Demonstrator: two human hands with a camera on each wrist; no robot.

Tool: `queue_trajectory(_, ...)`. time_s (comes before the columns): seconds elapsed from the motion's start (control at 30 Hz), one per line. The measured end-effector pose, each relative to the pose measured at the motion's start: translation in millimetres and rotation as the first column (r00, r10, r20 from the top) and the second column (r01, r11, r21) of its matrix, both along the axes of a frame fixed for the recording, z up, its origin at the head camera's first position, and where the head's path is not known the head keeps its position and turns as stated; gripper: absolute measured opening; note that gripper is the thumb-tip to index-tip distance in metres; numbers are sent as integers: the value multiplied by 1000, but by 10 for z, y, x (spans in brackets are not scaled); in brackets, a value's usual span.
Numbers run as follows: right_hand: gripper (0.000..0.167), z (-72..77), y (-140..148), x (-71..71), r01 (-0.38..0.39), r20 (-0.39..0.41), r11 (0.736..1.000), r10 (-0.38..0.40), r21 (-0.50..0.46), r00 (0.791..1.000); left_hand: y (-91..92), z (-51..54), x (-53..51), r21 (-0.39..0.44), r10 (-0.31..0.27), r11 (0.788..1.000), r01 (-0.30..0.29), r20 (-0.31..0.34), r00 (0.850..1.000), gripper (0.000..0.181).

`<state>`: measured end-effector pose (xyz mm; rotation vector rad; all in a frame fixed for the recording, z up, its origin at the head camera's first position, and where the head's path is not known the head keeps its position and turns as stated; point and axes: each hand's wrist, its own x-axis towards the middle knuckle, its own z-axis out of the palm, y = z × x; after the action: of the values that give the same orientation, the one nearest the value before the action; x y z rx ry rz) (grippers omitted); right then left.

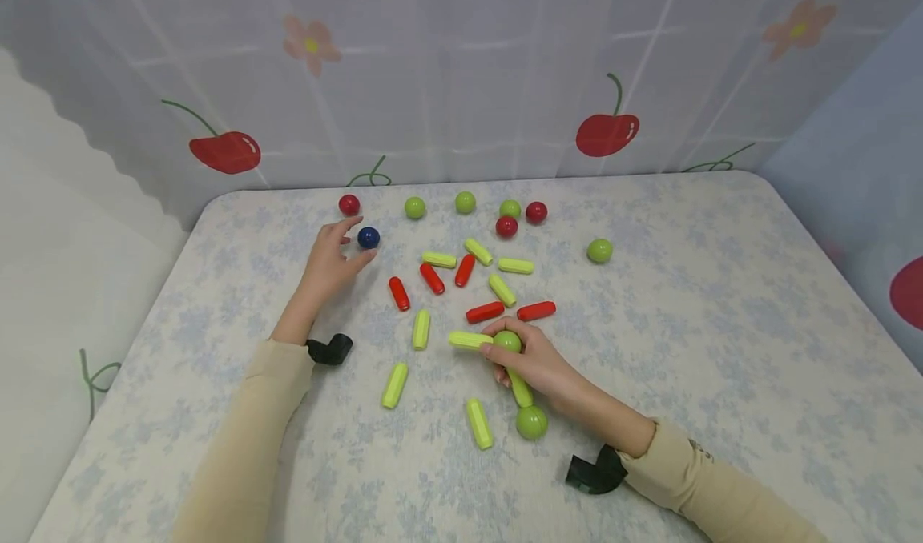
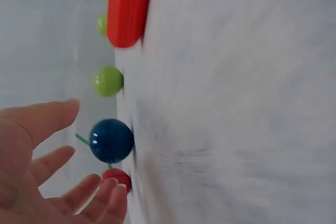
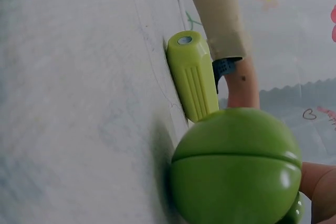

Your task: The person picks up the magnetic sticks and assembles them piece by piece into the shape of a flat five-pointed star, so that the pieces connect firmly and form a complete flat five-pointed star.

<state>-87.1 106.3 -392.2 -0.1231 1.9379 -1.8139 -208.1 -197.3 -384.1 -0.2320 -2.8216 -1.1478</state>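
Note:
My left hand [image 1: 333, 256] reaches over the table's far left with thumb and fingers spread on either side of a blue ball [image 1: 368, 238]. In the left wrist view the fingers stand apart from the blue ball [image 2: 112, 141], and a red ball [image 2: 116, 178] is partly hidden behind the fingertips. Near the middle, my right hand [image 1: 539, 364] pinches a light-green stick [image 1: 470, 340] against a green ball [image 1: 507, 340]. A second green stick [image 1: 521, 389] runs from that ball to another green ball [image 1: 532, 423], which looms large in the right wrist view.
Loose green sticks [image 1: 394, 385] and red sticks [image 1: 400, 293] lie scattered across the centre. Along the far edge sit several green balls [image 1: 465, 202] and red balls [image 1: 349, 205]. One green ball [image 1: 599, 251] lies farther right. A patterned curtain [image 1: 461, 78] hangs behind the table.

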Motion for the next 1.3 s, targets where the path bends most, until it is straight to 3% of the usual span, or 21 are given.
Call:
queue_trajectory(0.17, 25, -6, 8, 8, 6, -2, 1000, -6, -20, 1000, 19, -18, -261, -109, -22, 993, 35, 120, 993, 54)
queue_trajectory(0.27, 26, -2, 12, 5, 10, 0, 1000, -10, -28, 1000, 31, -31, -319, -174, -17, 984, 40, 135, 991, 43)
queue_trajectory(0.33, 26, -7, 11, 3, 17, 6, 999, -17, -27, 1000, 32, -33, -305, -210, -13, 977, 41, 136, 991, 39)
queue_trajectory(0.47, 24, -24, 3, 0, 38, 25, 999, -38, -16, 999, 43, 22, -132, -198, -26, 979, 51, 124, 992, 36)
queue_trajectory(0.57, 24, -28, -3, -4, 41, 31, 999, -40, -12, 999, 112, 121, 131, -92, -71, 993, 80, 96, 993, 34)
queue_trajectory(0.63, 25, -20, -6, -7, 42, 36, 999, -42, -13, 998, 197, 183, 342, -4, -137, 990, 138, 85, 987, 33)
queue_trajectory(0.73, 26, -5, -3, -4, 46, 38, 999, -45, -14, 998, 346, 235, 635, 112, -270, 959, 259, 99, 958, 33)
queue_trajectory(0.83, 26, 9, -4, -8, 51, 41, 999, -51, -13, 998, 463, 219, 826, 190, -367, 921, 341, 122, 922, 34)
queue_trajectory(0.97, 26, 18, -9, -20, 51, 48, 999, -51, -3, 998, 548, 157, 936, 242, -406, 897, 369, 122, 906, 35)
queue_trajectory(1.3, 25, 8, -2, -20, 62, 42, 998, -62, 4, 997, 671, 64, 989, 269, -464, 862, 429, 81, 882, 36)
